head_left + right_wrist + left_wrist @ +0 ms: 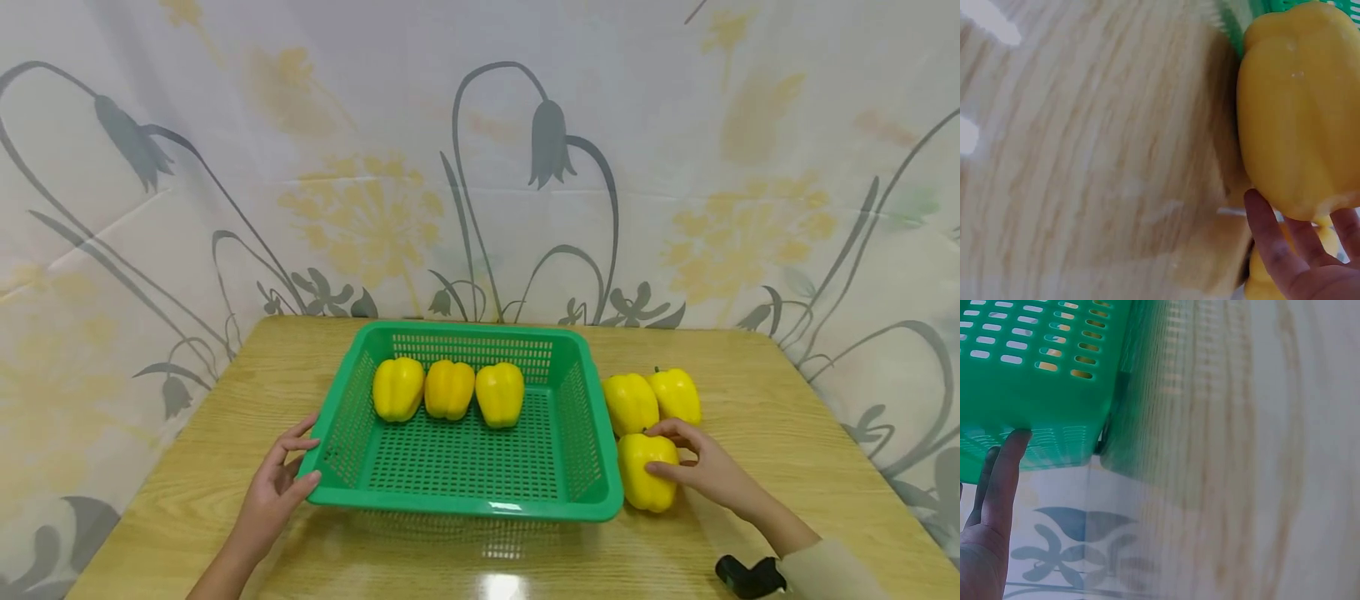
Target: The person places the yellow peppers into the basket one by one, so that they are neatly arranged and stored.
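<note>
A green plastic basket (465, 503) stands on the table with three yellow bell peppers (450, 390) in a row near its back wall. My left hand (273, 492) is at the basket's left side, fingertips and thumb touching the rim. The left wrist view shows a straight finger (1005, 487) against the outer wall. Beside the basket's right wall, my right hand (701, 467) holds a yellow bell pepper (647, 475), thumb on its near side and fingers at its top. That pepper (1304, 112) fills the right edge of the right wrist view.
Two more yellow bell peppers (630, 404) lie just behind the held one, right of the basket. A small black object (750, 577) is near the right sleeve. The wooden table (795, 417) meets a flower-patterned cloth (420, 167) at the back.
</note>
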Available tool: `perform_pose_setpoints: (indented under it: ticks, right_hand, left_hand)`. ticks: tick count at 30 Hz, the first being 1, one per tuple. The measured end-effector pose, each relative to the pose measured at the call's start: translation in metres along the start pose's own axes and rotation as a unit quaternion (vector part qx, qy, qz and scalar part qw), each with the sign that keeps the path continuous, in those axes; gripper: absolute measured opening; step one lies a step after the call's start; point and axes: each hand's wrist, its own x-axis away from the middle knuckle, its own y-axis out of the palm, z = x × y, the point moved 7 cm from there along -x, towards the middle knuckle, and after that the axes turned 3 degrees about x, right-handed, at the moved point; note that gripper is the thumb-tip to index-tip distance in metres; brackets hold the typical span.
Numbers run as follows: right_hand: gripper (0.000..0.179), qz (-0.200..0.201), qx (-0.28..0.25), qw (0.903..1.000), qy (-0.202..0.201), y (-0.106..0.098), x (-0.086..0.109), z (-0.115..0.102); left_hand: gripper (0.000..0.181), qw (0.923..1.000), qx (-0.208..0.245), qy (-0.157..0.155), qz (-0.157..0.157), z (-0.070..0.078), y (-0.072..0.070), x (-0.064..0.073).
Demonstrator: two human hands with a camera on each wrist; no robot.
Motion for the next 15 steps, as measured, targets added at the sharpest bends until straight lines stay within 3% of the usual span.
perform_pose_setpoints:
  ticks: [9, 15]
  right_hand:
    - [0.036, 0.009, 0.035, 0.9992, -0.015, -0.016, 0.001, -0.015]
    - [0.036, 0.025, 0.029, 0.9988, -0.029, -0.029, -0.001, -0.034]
  left_hand:
    - [0.030, 1.0000, 0.006, 0.005, -0.002, 0.000, 0.002, 0.000]
    - [0.030, 0.9999, 0.005, 0.011, -0.002, 0.000, 0.001, 0.000]
